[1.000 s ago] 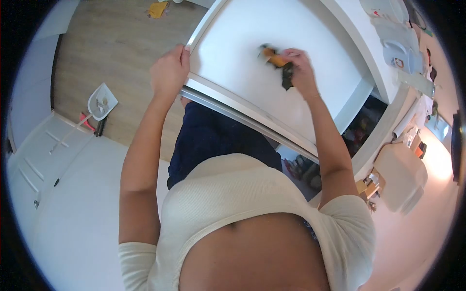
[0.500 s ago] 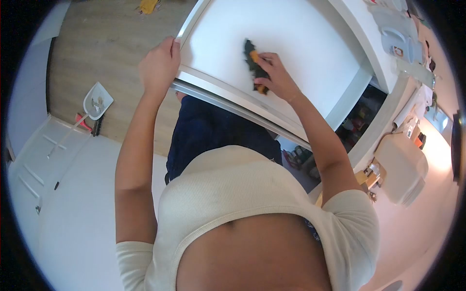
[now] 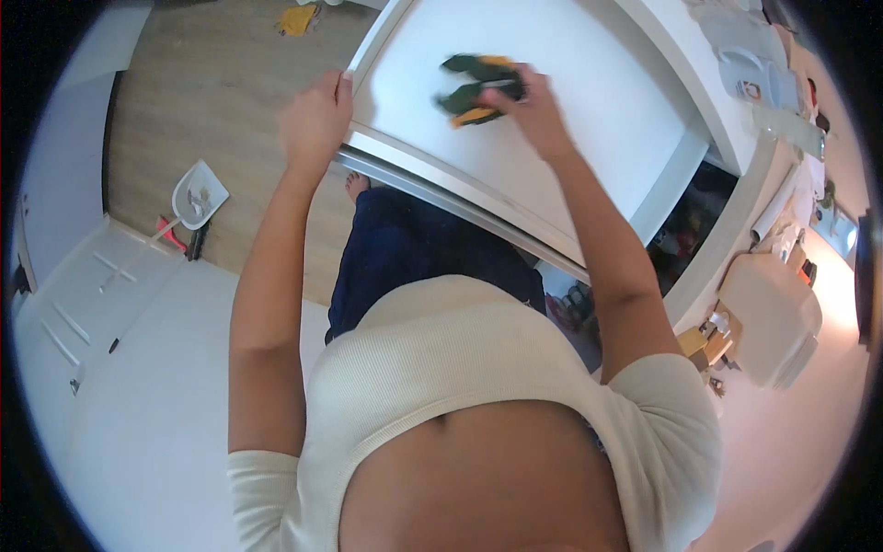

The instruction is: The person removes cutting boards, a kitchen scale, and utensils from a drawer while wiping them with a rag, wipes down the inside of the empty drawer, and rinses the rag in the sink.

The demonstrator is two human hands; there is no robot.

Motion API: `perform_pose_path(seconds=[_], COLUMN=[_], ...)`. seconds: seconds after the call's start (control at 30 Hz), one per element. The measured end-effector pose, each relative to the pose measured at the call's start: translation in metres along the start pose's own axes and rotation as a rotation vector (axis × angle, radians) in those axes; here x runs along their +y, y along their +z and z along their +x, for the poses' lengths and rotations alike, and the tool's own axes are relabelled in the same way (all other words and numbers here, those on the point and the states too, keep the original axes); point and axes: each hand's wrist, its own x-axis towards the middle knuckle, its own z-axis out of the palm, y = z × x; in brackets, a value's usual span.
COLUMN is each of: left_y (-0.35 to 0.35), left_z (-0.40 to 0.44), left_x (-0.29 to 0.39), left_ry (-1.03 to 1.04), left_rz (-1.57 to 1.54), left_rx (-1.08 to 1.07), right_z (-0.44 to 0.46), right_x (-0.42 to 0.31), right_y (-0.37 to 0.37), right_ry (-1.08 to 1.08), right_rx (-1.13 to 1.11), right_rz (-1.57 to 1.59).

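A white drawer (image 3: 405, 55) is pulled out in front of me. My left hand (image 3: 315, 127) is closed around its left front corner, thumb over the rim. Inside the drawer my right hand (image 3: 533, 109) is closed on a bunched dark green and yellow cloth (image 3: 469, 97), low over the white bottom. Motion smears the cloth, and loose flaps stick out to the left of my fingers. Whether all of it touches the bottom I cannot tell.
A white dustpan (image 3: 200, 195) with debris lies on the wood floor at left, beside a red and black brush (image 3: 195, 241). A yellow cloth (image 3: 296, 20) lies farther off. At right, a counter holds a clear jug (image 3: 754, 78) and a beige box (image 3: 768, 317).
My right hand has moved up a little with the cloth, which has turned from upright to pointing left and spread into flaps. My left hand stays on the drawer corner.
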Motion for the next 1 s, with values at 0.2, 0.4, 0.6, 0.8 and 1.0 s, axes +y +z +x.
perform_pose_path(seconds=[0.2, 0.4, 0.6, 0.8, 1.0], left_y=[0.006, 0.003, 0.003, 0.002, 0.001], left_z=[0.000, 0.000, -0.001, 0.000, -0.001], left_x=[-0.001, 0.003, 0.001, 0.001, 0.000], left_ry=[-0.045, -0.002, -0.004, 0.017, 0.036], left_rz=[-0.063, -0.052, 0.003, -0.007, -0.019], left_rx=[-0.070, 0.008, 0.026, 0.030, 0.045], right_z=[-0.064, -0.137, -0.142, -0.074, -0.019], right_x=[0.060, 0.093, 0.082, 0.028, -0.007], right_y=[-0.091, -0.109, -0.056, 0.023, 0.081], right_ry=[0.348, 0.183, 0.107, -0.098, -0.222], right_rx=[0.014, -0.290, -0.217, -0.145, -0.083], right_rz=[0.188, -0.411, -0.489, -0.391, -0.381])
